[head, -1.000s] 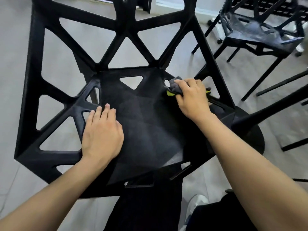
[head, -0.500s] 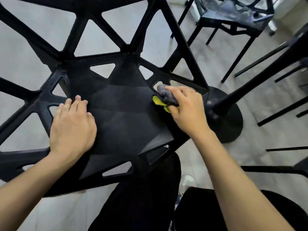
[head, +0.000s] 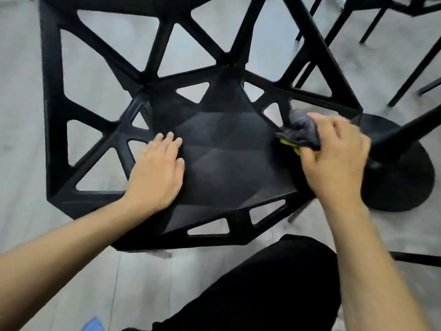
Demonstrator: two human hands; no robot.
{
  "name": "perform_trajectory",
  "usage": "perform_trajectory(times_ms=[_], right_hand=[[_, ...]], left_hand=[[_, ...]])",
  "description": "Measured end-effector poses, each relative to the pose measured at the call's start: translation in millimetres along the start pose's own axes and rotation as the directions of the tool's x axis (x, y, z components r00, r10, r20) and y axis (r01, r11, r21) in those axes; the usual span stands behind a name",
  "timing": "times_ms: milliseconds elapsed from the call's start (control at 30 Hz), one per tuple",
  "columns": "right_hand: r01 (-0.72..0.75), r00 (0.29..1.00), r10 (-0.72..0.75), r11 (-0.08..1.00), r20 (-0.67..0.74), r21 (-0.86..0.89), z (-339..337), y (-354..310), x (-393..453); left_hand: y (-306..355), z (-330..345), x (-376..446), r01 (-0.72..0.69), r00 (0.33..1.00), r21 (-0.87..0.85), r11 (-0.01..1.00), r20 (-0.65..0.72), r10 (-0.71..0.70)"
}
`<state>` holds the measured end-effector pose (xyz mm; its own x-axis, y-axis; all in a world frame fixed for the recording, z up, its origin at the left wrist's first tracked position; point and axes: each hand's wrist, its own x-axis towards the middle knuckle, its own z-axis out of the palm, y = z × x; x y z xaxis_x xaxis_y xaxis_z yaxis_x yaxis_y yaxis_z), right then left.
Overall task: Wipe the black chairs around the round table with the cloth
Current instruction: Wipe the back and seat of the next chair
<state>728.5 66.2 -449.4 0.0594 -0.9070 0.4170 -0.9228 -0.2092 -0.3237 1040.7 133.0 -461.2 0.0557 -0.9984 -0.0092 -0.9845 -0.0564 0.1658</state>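
1. Wiping the near black chair (head: 226, 163): your right hand (head: 334, 161) has its fingers curled round the bunched grey cloth (head: 301, 131), a yellow-green edge showing, pressed at the seat's right edge beside the triangular cut-outs.
2. Left hand (head: 157, 173) lies flat, fingers straight, on the seat's left side and grips nothing; likely it braces the chair, so leave it there.
3. Spread the cloth flatter; bunched like this it probably touches little of the seat.
4. Work in overlapping strokes from the right edge toward the braced hand, then swap the brace side.
5. Follow the facet creases and the struts round each cut-out; dust likely sits there.
6. Mind the table's pedestal base (head: 401, 173) just beside your right hand.
7. Backrest lattice (head: 152, 56) and the other chairs (head: 405, 5) look undone yet.
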Motion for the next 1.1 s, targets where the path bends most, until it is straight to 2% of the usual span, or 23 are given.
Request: perform_trajectory(times_ms=[67,133,200,267,333,433,567,667,733,800,900,967,1100], right_hand=[[-0.026,0.999,0.026,1.000,-0.044,-0.013,2.6,8.7,6.9],[-0.008,0.999,0.009,1.000,-0.041,0.025,7.7,0.9,-4.0],[-0.069,0.996,0.073,0.995,-0.054,0.070,9.4,-7.7,-12.7],[-0.164,0.986,0.164,0.986,-0.041,0.005,8.0,-11.3,-15.2],[-0.171,0.985,0.171,0.985,0.014,-0.039,4.3,-16.3,-15.2],[-0.179,0.976,0.185,0.982,0.118,-0.057,-6.2,-19.8,-16.4],[-0.246,0.923,0.273,0.961,0.272,-0.130,-12.2,-56.1,-23.9],[-0.226,0.885,0.240,0.971,0.398,-0.083,-22.4,-108.0,-41.4],[-0.208,0.807,0.189,0.978,0.559,-0.031,-31.1,-137.7,-54.7],[-0.177,0.765,0.119,0.984,0.633,0.028,-36.7,-153.4,-60.0],[-0.138,0.783,0.027,0.982,0.622,0.130,-39.1,-156.9,-68.3],[-0.097,0.803,-0.019,0.982,0.596,0.161,-38.4,-155.4,-75.8],[0.056,0.828,-0.011,0.996,0.561,-0.063,-47.8,-162.3,-87.3]], left_hand=[[5.3,-3.9,-17.0,-0.090,0.996,-0.019,0.996,0.023,0.090],[10.4,-3.7,-31.2,-0.111,0.994,-0.036,0.993,0.016,0.112],[15.2,-5.1,-36.2,-0.058,0.998,-0.094,0.994,-0.010,0.057],[22.8,-8.3,-33.6,0.002,1.000,-0.153,0.988,-0.025,-0.006],[27.7,-11.8,-34.4,0.041,0.998,-0.169,0.985,-0.041,-0.049],[30.6,-12.1,-34.3,0.012,0.999,-0.152,0.988,-0.032,-0.017],[27.5,-13.5,-27.8,-0.005,1.000,-0.112,0.994,0.024,0.007],[26.6,-15.5,-28.2,-0.047,0.990,-0.029,0.998,0.134,0.051],[26.3,-24.5,-28.2,-0.078,0.966,0.021,0.997,0.250,0.071],[23.1,-41.4,-30.7,-0.030,0.951,-0.001,1.000,0.309,0.029],[16.8,-69.1,-43.1,0.069,0.959,-0.073,0.995,0.279,-0.046],[11.5,-82.8,-56.5,0.023,0.965,-0.078,0.997,0.264,-0.002],[0.8,-102.6,-73.8,-0.115,0.956,-0.035,0.993,0.267,0.120]])
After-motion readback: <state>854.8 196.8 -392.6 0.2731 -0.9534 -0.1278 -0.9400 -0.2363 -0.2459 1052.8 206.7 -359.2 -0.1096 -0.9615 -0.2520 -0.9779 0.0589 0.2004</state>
